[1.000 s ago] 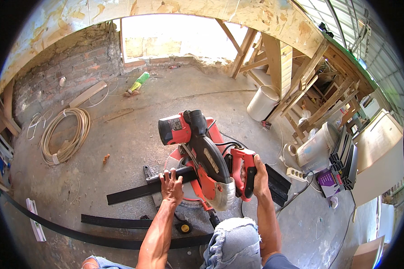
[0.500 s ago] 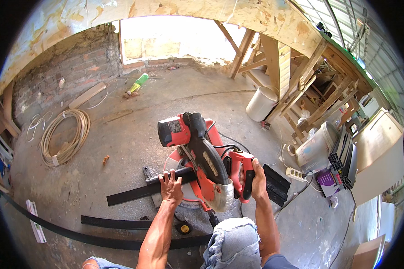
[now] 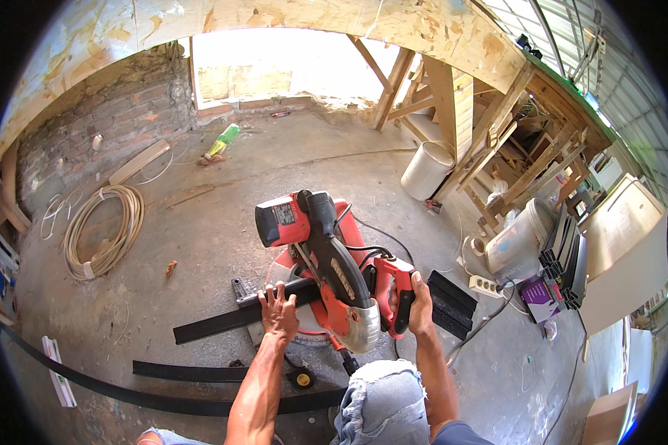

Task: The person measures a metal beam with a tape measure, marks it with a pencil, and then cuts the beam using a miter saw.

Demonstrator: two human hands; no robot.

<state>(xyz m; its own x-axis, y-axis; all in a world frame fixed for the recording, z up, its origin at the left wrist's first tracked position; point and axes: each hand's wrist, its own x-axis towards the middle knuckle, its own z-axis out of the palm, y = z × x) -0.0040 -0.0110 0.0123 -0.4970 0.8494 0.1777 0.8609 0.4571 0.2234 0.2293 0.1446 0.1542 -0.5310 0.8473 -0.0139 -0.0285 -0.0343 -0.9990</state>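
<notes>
A red and black miter saw [image 3: 339, 268] stands on the concrete floor in front of me. My right hand [image 3: 421, 305] is wrapped round its red handle, at the right of the blade guard. My left hand [image 3: 279, 314] grips a black profile bar [image 3: 211, 324] lying across the saw's base, its fingers over the top edge. The bar's inner end passes behind the guard, where the blade and cut are hidden. A shorter black strip [image 3: 185, 371] and a long curved black strip [image 3: 163, 403] lie nearer to me, with a round black and yellow tape measure [image 3: 302, 380] beside them.
Black profile pieces [image 3: 451, 305] lie right of the saw, near a white power strip [image 3: 484, 286] and its cables. A purple box [image 3: 539, 298] and white buckets [image 3: 427, 170] stand further right. At the left are a coiled hose [image 3: 130, 222] and a white strip [image 3: 59, 371].
The whole view has shifted slightly. Both hands keep their hold on the saw handle and the black bar, with no other clear change.
</notes>
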